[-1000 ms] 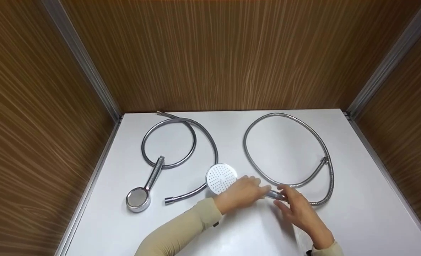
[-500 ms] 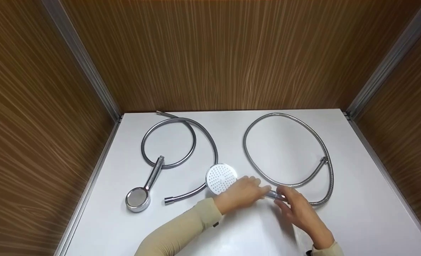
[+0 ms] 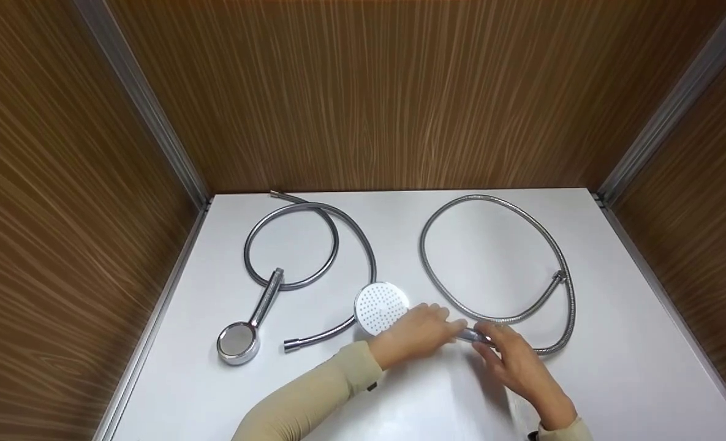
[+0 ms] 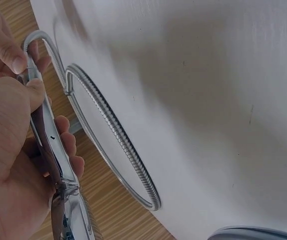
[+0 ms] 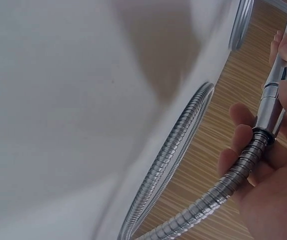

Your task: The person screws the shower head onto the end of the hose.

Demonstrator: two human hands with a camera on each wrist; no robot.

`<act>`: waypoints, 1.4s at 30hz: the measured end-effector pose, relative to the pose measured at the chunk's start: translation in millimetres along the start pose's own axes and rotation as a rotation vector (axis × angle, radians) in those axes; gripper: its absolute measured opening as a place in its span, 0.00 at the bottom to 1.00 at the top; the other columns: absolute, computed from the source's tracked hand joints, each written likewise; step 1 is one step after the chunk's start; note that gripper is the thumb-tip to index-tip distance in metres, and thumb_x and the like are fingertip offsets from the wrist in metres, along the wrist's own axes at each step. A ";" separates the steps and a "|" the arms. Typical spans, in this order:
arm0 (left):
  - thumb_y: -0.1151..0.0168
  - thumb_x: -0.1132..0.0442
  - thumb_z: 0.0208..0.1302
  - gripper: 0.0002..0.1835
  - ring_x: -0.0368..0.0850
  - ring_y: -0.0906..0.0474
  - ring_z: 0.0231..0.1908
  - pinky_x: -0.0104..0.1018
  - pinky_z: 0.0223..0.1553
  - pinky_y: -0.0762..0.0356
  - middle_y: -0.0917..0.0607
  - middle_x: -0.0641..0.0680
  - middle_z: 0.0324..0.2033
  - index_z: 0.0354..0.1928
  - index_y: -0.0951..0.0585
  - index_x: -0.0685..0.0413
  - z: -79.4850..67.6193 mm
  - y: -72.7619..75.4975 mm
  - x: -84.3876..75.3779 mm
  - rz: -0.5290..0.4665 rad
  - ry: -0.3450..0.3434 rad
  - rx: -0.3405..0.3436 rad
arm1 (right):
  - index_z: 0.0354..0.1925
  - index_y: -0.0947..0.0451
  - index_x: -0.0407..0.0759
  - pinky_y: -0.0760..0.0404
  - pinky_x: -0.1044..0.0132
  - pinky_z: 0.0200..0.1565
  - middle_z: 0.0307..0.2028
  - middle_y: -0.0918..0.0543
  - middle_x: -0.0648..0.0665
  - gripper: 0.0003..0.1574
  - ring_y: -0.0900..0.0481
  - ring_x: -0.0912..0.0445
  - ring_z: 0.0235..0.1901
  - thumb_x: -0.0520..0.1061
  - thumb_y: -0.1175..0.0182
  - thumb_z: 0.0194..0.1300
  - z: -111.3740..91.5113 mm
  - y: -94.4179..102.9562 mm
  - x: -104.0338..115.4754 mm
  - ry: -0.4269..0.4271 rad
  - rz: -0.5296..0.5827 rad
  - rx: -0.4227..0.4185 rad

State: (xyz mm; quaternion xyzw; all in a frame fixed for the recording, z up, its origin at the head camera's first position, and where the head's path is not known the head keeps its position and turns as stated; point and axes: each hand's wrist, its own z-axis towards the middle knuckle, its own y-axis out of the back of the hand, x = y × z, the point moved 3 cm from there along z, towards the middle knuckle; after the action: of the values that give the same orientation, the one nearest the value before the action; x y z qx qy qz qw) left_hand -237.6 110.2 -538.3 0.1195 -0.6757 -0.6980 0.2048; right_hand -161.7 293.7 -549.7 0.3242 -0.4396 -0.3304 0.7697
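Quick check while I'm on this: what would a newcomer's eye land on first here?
Probably the white-faced shower head near the middle, its handle gripped by the left hand. Next, the right hand at the handle's end, holding the ribbed metal hose that loops over the table's right side. Then the second shower head, lying at the left with its handle across another metal hose.

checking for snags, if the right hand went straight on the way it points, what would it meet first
Probably the hose loop ahead, though the right hand may be high enough to clear it.
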 end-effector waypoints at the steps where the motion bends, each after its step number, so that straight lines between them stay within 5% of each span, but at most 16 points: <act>1: 0.48 0.48 0.81 0.15 0.40 0.26 0.33 0.29 0.34 0.28 0.17 0.47 0.36 0.62 0.23 0.38 0.0 0.1 0.0 0.002 0.000 0.000 | 0.51 0.16 0.42 0.17 0.55 0.42 0.41 0.13 0.50 0.18 0.16 0.55 0.41 0.37 0.26 0.62 -0.2 0.0 -0.1 -0.003 -0.001 0.001; 13: 0.44 0.50 0.79 0.14 0.40 0.26 0.33 0.29 0.36 0.26 0.17 0.46 0.35 0.62 0.23 0.38 0.8 -0.3 -1.2 0.007 -0.002 -0.013 | 0.50 0.19 0.41 0.19 0.57 0.38 0.40 0.14 0.47 0.24 0.19 0.56 0.38 0.36 0.22 0.55 0.0 -1.1 0.6 0.030 -0.024 -0.008; 20: 0.45 0.50 0.80 0.16 0.40 0.24 0.34 0.30 0.37 0.24 0.16 0.46 0.38 0.65 0.24 0.37 0.7 1.3 -1.0 -0.013 0.007 0.010 | 0.54 0.24 0.37 0.14 0.51 0.41 0.37 0.13 0.45 0.30 0.12 0.49 0.39 0.31 0.23 0.55 2.8 -0.3 -0.4 -0.061 0.006 0.040; 32: 0.47 0.51 0.81 0.16 0.40 0.25 0.34 0.29 0.37 0.25 0.16 0.46 0.38 0.65 0.24 0.37 0.5 0.9 -0.1 -0.018 0.005 0.004 | 0.47 0.22 0.41 0.15 0.55 0.40 0.37 0.14 0.47 0.25 0.14 0.52 0.39 0.31 0.23 0.54 3.5 0.3 0.9 0.034 -0.008 -0.007; 42: 0.43 0.48 0.79 0.15 0.41 0.24 0.33 0.31 0.37 0.24 0.16 0.46 0.35 0.61 0.23 0.38 0.0 0.6 -1.0 0.034 0.004 -0.024 | 0.51 0.19 0.41 0.12 0.56 0.41 0.42 0.13 0.45 0.17 0.12 0.48 0.44 0.34 0.29 0.64 2.3 0.2 0.5 -0.022 0.043 0.046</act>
State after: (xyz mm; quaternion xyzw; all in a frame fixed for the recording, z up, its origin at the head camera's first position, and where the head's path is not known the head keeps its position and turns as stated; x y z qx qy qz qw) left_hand -236.6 110.7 -537.8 0.1071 -0.6687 -0.7023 0.2194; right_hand -163.5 293.0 -548.3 0.3286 -0.4627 -0.3070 0.7640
